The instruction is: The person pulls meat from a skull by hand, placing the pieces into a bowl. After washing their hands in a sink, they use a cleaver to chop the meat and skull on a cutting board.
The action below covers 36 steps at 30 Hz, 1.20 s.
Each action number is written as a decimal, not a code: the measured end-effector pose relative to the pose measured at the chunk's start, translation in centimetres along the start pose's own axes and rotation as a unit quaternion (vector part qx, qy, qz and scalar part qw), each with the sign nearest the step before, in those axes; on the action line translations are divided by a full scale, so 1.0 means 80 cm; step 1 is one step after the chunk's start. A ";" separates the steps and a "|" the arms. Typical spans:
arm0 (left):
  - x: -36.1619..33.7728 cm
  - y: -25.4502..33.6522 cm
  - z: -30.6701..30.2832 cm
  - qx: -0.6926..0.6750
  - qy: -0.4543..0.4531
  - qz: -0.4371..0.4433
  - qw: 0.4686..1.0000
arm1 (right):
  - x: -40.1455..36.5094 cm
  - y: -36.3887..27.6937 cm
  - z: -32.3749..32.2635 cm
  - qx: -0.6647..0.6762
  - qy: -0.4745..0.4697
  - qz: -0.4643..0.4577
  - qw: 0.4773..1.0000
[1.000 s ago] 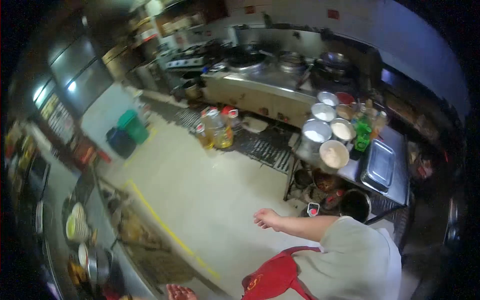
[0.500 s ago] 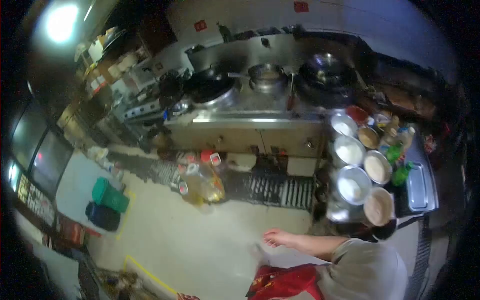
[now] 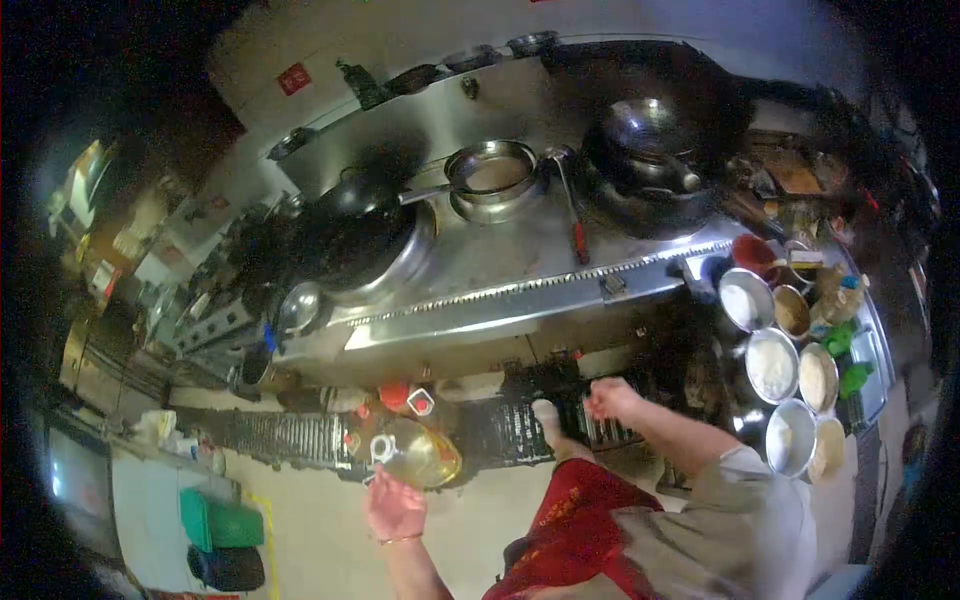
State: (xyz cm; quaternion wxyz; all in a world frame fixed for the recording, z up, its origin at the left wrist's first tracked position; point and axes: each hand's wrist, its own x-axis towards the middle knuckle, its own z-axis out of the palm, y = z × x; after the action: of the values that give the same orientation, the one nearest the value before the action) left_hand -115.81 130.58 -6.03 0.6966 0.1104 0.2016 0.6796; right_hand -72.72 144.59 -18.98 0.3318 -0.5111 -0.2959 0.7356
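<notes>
Oil bottles (image 3: 430,460) stand on the floor at the grate's near edge, below the counter (image 3: 500,245). Just beside them, the left hand (image 3: 397,508) is palm up, fingers parted and slightly bent; whether it touches one, I cannot tell. Farther right, over the grate (image 3: 515,430), the right hand (image 3: 612,400) hangs, blurred, fingers curled, their grip unclear. Metal bowls (image 3: 772,366) sit beyond the counter's right front corner.

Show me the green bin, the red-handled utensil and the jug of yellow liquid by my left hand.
Green bin (image 3: 234,523): head view, its body.
Red-handled utensil (image 3: 580,243): head view, its grip.
Jug (image 3: 432,460): head view, its see-through side.
</notes>
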 end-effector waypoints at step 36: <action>1.114 -0.253 0.175 0.066 -0.047 -0.298 0.951 | 0.804 -0.558 0.027 -0.538 0.299 -0.450 0.647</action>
State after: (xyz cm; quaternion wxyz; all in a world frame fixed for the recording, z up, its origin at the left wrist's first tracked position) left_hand -91.91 219.59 -13.81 0.8674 0.1228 0.2371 0.4199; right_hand -83.00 222.23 -19.48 0.3597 -0.5958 -0.7179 0.0143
